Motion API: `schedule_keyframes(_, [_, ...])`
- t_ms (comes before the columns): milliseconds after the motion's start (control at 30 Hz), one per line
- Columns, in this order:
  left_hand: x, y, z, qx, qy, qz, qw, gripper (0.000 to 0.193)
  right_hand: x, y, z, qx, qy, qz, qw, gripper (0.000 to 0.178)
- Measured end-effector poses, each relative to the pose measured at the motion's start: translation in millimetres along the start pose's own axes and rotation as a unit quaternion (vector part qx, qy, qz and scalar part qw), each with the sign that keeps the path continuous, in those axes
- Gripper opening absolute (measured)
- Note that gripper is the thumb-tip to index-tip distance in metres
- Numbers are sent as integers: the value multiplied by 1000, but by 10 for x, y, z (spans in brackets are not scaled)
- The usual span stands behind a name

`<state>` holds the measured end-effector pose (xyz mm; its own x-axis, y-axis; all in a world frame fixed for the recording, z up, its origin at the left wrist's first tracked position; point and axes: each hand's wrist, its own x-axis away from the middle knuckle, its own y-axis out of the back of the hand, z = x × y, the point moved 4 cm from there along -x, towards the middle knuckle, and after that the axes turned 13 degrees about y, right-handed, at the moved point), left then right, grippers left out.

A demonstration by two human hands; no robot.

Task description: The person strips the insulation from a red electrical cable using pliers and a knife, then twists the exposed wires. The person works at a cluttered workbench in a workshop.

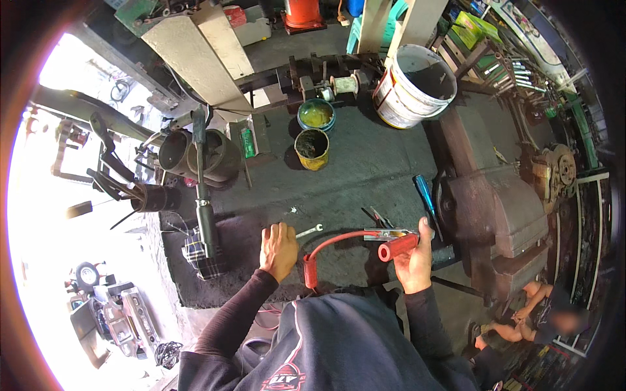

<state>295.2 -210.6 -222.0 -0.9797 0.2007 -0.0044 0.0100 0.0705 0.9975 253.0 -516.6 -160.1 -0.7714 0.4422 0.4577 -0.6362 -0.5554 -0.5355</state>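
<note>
My left hand (279, 253) is closed, knuckles up, over the dark bench. A small open-end wrench (310, 231) sticks out from its fingers to the right; the rest of its handle is hidden by the hand. My right hand (415, 266) grips a thick red tube (398, 247) with a round hole in its end, thumb raised. Between the hands, a red cable (339, 238) arches from a red sleeve (310, 270) near my body to a flat shiny piece (385, 234) behind the tube. What joins there is hard to make out.
A blue screwdriver (424, 193) and pliers (376, 217) lie beyond my right hand. Farther back stand a yellow grease tub (312, 160), a blue tub (316, 114) and a white bucket (404, 98). A large vise (505, 208) is at right; a person (541, 313) sits beyond it.
</note>
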Motion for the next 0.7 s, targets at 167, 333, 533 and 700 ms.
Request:
schedule_keyframes(167, [52,120,71,14,5,19,1000,19,6,54,-18,10,13,6,1000,44])
schedule_keyframes(333, [250,112,173,75,58,62,994,33,25,115,-34,36,24,1,999,52])
schedule_keyframes(533, [201,77,179,86,77,88,989,25,29,110,10,65,21,-20,997,56])
schedule_keyframes(700, [172,44,217,163,125,200,958,27,-47,135,-6,61,6,-32,998,54])
